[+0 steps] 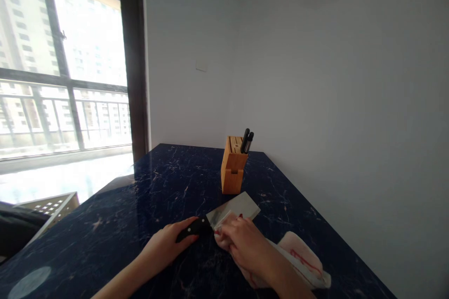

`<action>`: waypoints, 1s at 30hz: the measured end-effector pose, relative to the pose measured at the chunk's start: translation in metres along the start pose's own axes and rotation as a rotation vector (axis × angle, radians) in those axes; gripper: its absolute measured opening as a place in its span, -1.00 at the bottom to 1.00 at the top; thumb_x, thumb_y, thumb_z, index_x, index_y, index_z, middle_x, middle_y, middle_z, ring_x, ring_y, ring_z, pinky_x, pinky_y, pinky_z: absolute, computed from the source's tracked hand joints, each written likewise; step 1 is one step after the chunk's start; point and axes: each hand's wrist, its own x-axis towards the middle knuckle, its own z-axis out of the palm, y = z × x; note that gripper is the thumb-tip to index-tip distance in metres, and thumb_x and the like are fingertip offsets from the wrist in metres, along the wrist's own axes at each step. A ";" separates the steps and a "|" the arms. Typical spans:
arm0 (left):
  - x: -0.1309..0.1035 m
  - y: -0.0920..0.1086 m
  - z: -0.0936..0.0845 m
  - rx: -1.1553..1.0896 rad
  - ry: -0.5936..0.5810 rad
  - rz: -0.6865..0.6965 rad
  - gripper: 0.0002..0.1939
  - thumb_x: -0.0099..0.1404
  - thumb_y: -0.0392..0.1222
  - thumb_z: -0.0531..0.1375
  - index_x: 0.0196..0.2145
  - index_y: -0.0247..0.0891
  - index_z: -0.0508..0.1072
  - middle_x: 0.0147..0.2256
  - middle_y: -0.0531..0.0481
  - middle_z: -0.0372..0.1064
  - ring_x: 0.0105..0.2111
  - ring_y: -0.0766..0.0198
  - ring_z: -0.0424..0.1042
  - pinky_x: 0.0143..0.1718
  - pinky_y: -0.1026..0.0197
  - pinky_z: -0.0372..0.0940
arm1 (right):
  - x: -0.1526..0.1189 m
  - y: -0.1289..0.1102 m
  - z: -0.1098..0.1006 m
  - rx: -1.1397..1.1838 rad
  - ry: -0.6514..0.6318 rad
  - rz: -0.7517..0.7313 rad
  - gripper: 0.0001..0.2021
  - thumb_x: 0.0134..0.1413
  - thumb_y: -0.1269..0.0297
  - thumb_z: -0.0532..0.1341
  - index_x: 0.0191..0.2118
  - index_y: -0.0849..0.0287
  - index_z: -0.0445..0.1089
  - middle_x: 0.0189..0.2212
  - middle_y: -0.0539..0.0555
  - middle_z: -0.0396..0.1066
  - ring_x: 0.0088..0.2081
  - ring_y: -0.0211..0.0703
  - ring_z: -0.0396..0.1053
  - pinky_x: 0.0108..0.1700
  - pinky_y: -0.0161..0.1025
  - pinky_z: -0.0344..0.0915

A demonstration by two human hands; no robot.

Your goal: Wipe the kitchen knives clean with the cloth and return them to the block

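Note:
My left hand [175, 238] is wrapped round the black handle of a cleaver [236, 206], whose broad steel blade points to the far right. My right hand [242, 238] grips part of a white cloth [300, 254] with red markings and presses it against the blade near the handle. The rest of the cloth trails under my right forearm onto the dark table. Just beyond the blade stands a wooden knife block [233, 173], with two black-handled utensils [247, 141] in its right-hand slots.
The dark blue marble-patterned table [168, 182] runs back to a pale wall [315, 79] at the rear and right. To the left are a dark-framed window [66, 56] and a light perforated chair or rack [52, 210] beside the table edge.

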 end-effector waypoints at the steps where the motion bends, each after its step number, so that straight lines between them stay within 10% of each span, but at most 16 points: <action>1: 0.000 0.000 0.000 0.006 0.000 0.000 -0.55 0.14 0.05 0.09 0.01 0.06 0.29 -0.07 0.15 0.38 -0.07 0.18 0.36 -0.09 0.27 0.21 | -0.001 0.001 -0.001 0.003 0.003 0.011 -0.72 -0.09 0.52 0.00 -0.27 0.12 0.34 -0.26 0.01 0.37 -0.17 -0.19 0.23 -0.12 -0.29 -0.02; 9: -0.003 0.003 -0.001 0.031 0.014 0.004 -0.56 0.15 0.07 0.08 0.01 0.09 0.28 -0.07 0.18 0.38 -0.07 0.20 0.36 -0.10 0.28 0.22 | -0.004 0.005 -0.007 -0.021 -0.034 0.063 -0.74 -0.14 0.48 0.06 -0.36 0.07 0.43 -0.31 0.02 0.38 -0.18 -0.17 0.24 -0.11 -0.23 -0.03; 24: -0.004 0.010 0.001 0.117 0.044 -0.013 -0.57 0.16 -0.01 0.07 0.02 0.06 0.28 -0.05 0.15 0.37 -0.07 0.21 0.36 -0.09 0.26 0.20 | 0.024 -0.006 0.030 -0.139 0.256 0.047 -0.61 0.18 0.40 -0.10 0.09 -0.03 0.16 -0.11 0.10 0.25 -0.08 -0.11 0.12 -0.10 -0.20 -0.03; 30: -0.007 0.013 0.000 0.114 0.035 -0.015 -0.58 0.17 -0.02 0.06 0.01 0.07 0.28 -0.06 0.16 0.38 -0.08 0.22 0.36 -0.12 0.29 0.21 | 0.020 0.002 0.019 -0.135 0.158 0.015 -0.67 0.21 0.32 -0.10 -0.12 -0.13 0.35 -0.26 0.03 0.31 -0.20 -0.17 0.16 -0.17 -0.20 -0.03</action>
